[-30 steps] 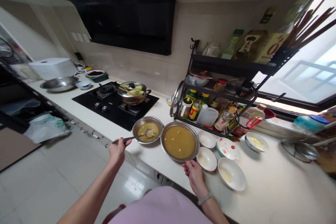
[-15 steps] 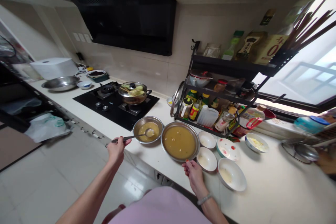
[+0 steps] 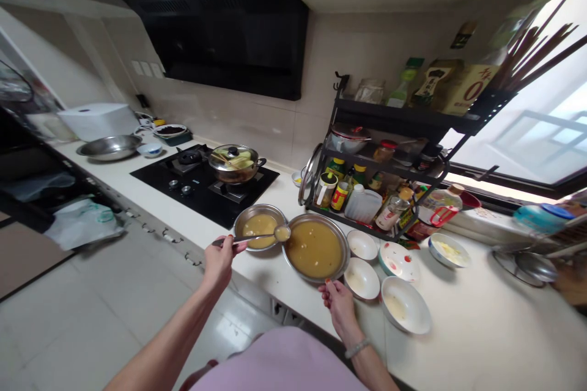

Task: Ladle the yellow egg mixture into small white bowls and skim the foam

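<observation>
My left hand [image 3: 221, 261] grips the dark handle of a ladle [image 3: 282, 233]. The ladle's bowl holds some liquid and hangs where the rims of two steel basins meet. Below and left of it, the smaller basin [image 3: 239, 220] contains yellowish soup with pale bits. Right beside that stands the larger steel basin [image 3: 345, 238], well filled with brown-yellow broth and a few floating bits. My right hand [image 3: 338, 302] has its fingers curled and pinches the near rim of this larger basin.
Right of the basins are several white bowls [image 3: 362, 278], a strawberry-patterned dish [image 3: 398, 261] and a bowl of pale slices [image 3: 449, 250]. A black rack [image 3: 389, 159] of bottles stands behind. On the black stove [image 3: 197, 195] sits a lidded pot [image 3: 233, 165].
My left hand has moved right, carrying the ladle out of the smaller basin up to the larger basin's left rim. My right hand stays at the larger basin's near rim.
</observation>
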The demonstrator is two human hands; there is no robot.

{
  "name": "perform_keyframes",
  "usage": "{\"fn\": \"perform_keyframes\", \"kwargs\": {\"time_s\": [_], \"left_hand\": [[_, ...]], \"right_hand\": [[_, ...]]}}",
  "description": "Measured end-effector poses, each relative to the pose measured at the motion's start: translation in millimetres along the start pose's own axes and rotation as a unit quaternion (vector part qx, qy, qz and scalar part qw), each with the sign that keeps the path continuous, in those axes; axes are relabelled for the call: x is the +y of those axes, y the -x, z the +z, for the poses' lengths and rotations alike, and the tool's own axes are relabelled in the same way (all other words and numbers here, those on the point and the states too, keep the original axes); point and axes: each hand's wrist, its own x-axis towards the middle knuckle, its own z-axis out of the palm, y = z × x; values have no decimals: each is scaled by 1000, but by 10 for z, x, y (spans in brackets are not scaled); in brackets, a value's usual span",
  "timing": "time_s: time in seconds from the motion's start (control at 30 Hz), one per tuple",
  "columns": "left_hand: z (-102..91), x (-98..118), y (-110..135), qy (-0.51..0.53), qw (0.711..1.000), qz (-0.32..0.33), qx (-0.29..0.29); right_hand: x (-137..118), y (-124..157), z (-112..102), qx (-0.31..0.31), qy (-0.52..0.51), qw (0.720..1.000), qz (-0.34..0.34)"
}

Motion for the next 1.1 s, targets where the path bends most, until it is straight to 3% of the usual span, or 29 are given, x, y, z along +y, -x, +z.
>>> {"fn": "perform_keyframes", "kwargs": {"time_s": [0.17, 0.3, 0.43, 0.53, 0.57, 0.63, 0.73, 0.8, 0.9, 1.1], "left_hand": [[152, -51, 252, -77, 988, 77, -110], [225, -117, 429, -107, 962, 164, -190], [207, -150, 541, -173, 890, 318, -278], [172, -143, 557, -207, 839, 402, -303], [161, -139, 541, -207, 840, 404, -298], [135, -129, 464, -192, 872, 366, -262], [57, -124, 244, -170, 934, 273, -158], [-36, -141, 62, -182, 949, 239, -97], [-219, -219, -184, -241, 944, 221, -55], [-451, -424, -414, -335, 904, 264, -21]], "right_hand": [[7, -8, -5, -2, 2, 1000, -1], [5, -7, 0, 0, 0, 1000, -1], [4, -2, 9, 2, -6, 1000, -2], [3, 2, 8, 0, -7, 1000, -2], [3, 2, 6, -1, -6, 1000, -2], [2, 0, 1, -2, -2, 1000, -3], [4, -9, -3, 0, 5, 1000, -2], [6, -16, -4, 3, 8, 1000, -2], [7, -19, -4, 4, 9, 1000, -1], [-20, -5, -8, -3, 11, 1000, 3]]}}
